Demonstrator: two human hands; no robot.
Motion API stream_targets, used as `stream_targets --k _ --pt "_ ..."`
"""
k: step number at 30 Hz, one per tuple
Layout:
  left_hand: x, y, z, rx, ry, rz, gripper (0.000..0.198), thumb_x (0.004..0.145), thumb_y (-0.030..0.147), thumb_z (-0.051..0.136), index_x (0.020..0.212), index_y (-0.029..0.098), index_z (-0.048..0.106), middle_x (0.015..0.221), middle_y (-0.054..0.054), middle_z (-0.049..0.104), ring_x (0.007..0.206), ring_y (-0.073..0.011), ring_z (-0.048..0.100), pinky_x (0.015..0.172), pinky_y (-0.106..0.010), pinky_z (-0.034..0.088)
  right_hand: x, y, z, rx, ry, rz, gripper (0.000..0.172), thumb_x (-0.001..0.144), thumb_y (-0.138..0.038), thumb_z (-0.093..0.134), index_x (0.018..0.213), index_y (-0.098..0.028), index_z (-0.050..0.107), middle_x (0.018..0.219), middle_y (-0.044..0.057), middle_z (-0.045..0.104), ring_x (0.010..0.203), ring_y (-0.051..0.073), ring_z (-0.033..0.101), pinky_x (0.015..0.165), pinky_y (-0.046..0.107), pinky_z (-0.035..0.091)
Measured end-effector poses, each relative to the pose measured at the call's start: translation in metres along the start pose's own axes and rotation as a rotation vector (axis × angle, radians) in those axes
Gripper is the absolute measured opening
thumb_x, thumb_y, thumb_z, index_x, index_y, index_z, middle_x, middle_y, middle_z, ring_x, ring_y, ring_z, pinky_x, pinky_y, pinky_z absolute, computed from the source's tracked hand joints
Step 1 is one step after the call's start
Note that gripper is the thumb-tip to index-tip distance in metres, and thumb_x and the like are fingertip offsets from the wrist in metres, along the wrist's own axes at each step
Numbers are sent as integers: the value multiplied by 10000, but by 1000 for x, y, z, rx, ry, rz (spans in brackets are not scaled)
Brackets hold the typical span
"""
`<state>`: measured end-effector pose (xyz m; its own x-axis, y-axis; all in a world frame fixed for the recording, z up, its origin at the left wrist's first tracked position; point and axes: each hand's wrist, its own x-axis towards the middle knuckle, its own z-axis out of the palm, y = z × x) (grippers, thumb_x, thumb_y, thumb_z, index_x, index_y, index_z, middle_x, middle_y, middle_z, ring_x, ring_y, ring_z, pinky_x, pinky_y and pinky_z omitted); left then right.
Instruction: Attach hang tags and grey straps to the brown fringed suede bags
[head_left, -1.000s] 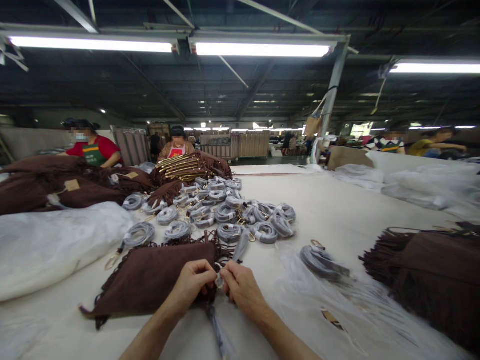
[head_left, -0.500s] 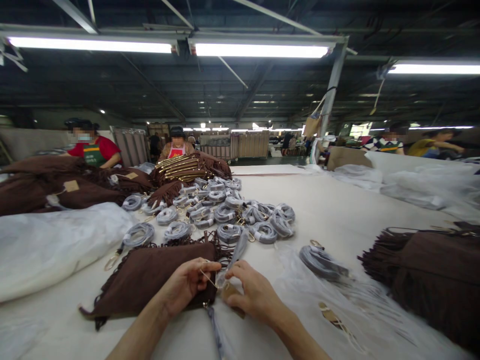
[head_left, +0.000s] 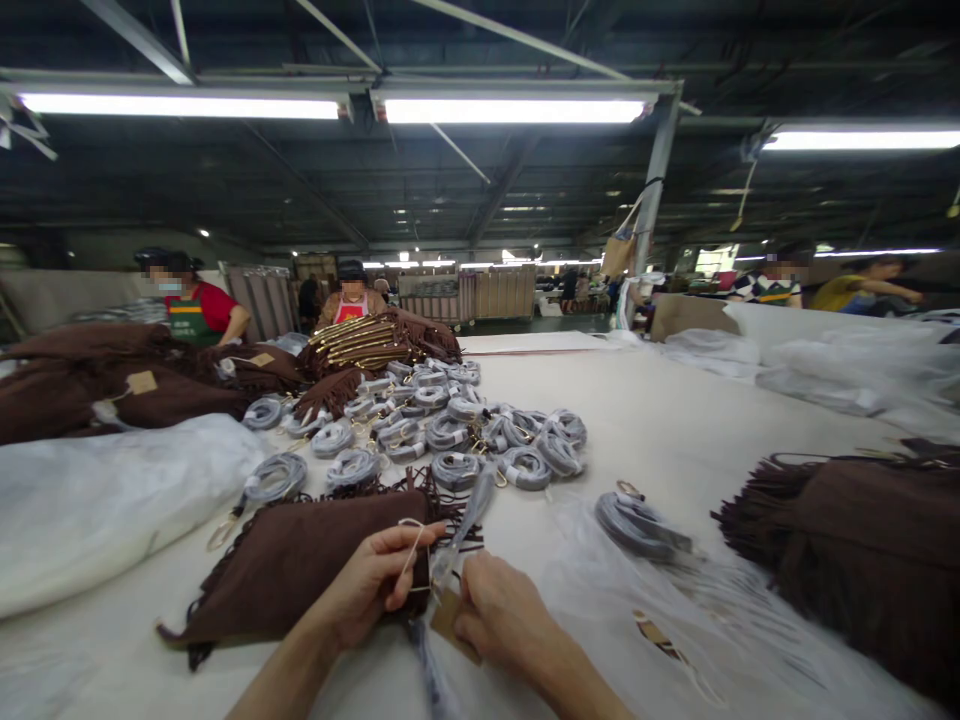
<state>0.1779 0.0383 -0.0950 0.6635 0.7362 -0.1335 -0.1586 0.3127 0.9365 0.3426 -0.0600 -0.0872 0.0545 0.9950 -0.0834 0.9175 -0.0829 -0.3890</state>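
Observation:
A brown fringed suede bag [head_left: 292, 565] lies flat on the white table [head_left: 675, 420] in front of me. My left hand [head_left: 367, 585] rests on the bag's right end and pinches a thin pale string loop [head_left: 411, 540]. My right hand [head_left: 499, 615] is closed on a brown cardboard tag [head_left: 450, 620] tied to that string. A grey wrapped strap [head_left: 472, 515] runs from the bag's corner up between my hands and down toward me.
Several coiled grey straps [head_left: 450, 425] lie in a heap mid-table. More brown fringed bags are stacked at left [head_left: 90, 385] and right [head_left: 862, 550]. Clear plastic bags [head_left: 97, 500] lie at left and near right. Other people work at the far side.
My hands have drawn apart and toward me. The string loop and the brown tag, hidden a second ago, now show between them. The camera has tipped slightly.

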Motion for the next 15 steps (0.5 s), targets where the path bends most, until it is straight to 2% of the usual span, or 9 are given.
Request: stream_targets --k 2,4,7,11,13,15 --pt "-1 0 4 106 -33 -21 416 677 226 726 1082 129 712 527 22 601 346 -18 327 385 -164 178 -1 1 1 35 26 -35 350 719 -148 592 1068 -176 581 1001 86 713 911 278 664 663 289 388" --pt "-3 1 8 229 -86 -22 521 655 203 708 1170 130 670 574 10 623 399 -51 414 391 -166 223 -1 3 -1 70 82 -75 341 749 -149 586 1086 -198 565 983 59 725 903 263 673 651 281 372" --pt "-6 2 16 371 -151 44 573 615 101 649 1186 155 649 670 6 659 501 -83 491 430 -165 301 2 4 -6 90 180 -145 266 796 -162 590 1054 -220 571 946 22 730 883 232 678 645 268 360" --pt "-10 1 31 408 -248 169 461 573 15 589 1000 157 690 748 18 658 635 -110 550 575 -191 431 6 0 -5 104 327 -267 194 841 -151 574 1026 -208 591 903 14 718 830 188 665 653 251 369" --pt "-12 1 37 480 -221 184 338 589 25 587 889 146 686 735 16 659 612 -115 563 569 -204 449 7 -2 -2 138 432 -340 154 880 -177 553 1014 -221 615 868 8 694 784 169 644 656 244 376" --pt "-14 1 40 535 -142 165 206 626 80 614 814 138 672 687 11 657 564 -119 575 502 -195 425 8 -2 1 196 514 -433 119 908 -207 533 947 -233 642 819 5 646 747 158 613 650 237 382"
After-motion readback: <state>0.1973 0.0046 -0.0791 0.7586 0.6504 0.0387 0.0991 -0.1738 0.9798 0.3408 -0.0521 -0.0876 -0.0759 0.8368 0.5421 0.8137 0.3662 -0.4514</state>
